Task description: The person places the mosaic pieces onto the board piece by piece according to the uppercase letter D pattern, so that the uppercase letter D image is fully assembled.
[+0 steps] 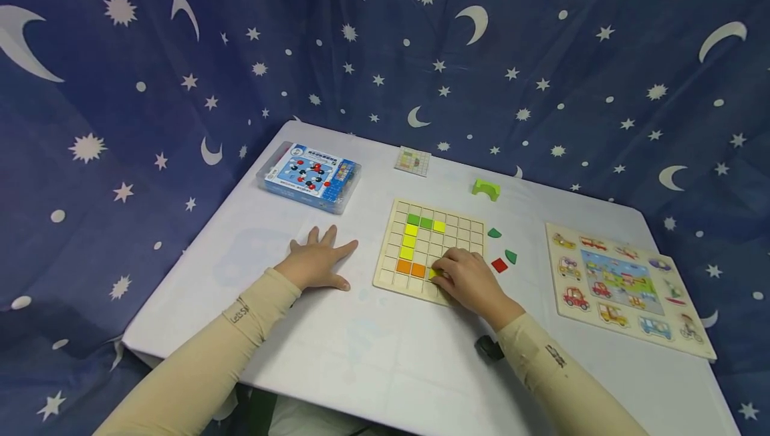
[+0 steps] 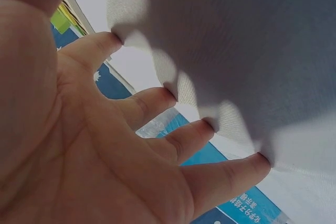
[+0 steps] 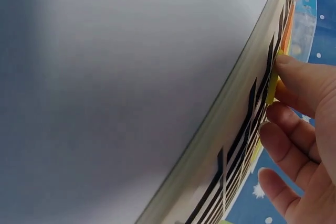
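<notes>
My right hand (image 1: 468,282) is over the lower right part of a wooden grid board (image 1: 431,237). Its thumb and fingers pinch a yellow square tile (image 3: 272,85) at the board's surface, beside two orange tiles (image 1: 418,270). Two green tiles (image 1: 426,223) and a yellow tile (image 1: 440,227) form a row near the top; more yellow tiles (image 1: 408,241) run down in a column. My left hand (image 1: 309,264) rests on the white tabletop left of the board, fingers spread and fingertips touching the cloth.
Right of the board lie a red square (image 1: 499,265) and two green pieces (image 1: 510,257). Behind it are a pattern card (image 1: 412,160) and a green arch block (image 1: 486,189). A boxed molecule set (image 1: 309,176) stands back left, a picture puzzle (image 1: 625,285) right, a black object (image 1: 488,348) in front.
</notes>
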`<state>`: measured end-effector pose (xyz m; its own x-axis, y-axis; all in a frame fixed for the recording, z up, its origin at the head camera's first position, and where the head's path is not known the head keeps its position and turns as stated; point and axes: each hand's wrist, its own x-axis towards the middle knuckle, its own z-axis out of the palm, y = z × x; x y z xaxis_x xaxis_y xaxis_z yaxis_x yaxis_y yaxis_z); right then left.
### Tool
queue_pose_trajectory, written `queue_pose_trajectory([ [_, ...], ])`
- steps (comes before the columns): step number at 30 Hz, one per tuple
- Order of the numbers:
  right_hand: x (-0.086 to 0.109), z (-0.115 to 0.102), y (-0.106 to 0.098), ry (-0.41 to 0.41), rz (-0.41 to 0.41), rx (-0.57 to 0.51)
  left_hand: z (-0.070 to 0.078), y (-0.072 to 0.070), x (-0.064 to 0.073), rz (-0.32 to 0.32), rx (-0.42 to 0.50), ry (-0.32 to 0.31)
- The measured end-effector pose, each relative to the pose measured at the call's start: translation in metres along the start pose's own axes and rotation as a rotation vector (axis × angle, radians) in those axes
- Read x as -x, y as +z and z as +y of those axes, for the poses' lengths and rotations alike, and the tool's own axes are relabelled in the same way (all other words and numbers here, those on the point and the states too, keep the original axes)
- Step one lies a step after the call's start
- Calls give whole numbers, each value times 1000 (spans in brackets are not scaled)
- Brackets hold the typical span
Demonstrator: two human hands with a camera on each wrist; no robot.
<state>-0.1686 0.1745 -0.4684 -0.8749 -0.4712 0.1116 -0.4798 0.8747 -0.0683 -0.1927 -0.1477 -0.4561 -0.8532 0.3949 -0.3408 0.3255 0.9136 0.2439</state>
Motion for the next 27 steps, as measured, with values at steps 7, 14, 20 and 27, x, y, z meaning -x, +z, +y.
queue_pose_trajectory([
  [7, -4, -4, 2, -20, 21, -38, 1, -1, 1, 7, 0, 10],
  [14, 0, 4, 0, 39, 15, -62, 1, 0, 0, 8, 5, 11],
  [20, 13, 36, -8, 146, 47, -47, 0, 1, -1, 9, 6, 11],
  [27, 29, 81, -11, 356, 48, 18, 0, 1, 0, 7, -4, 3],
])
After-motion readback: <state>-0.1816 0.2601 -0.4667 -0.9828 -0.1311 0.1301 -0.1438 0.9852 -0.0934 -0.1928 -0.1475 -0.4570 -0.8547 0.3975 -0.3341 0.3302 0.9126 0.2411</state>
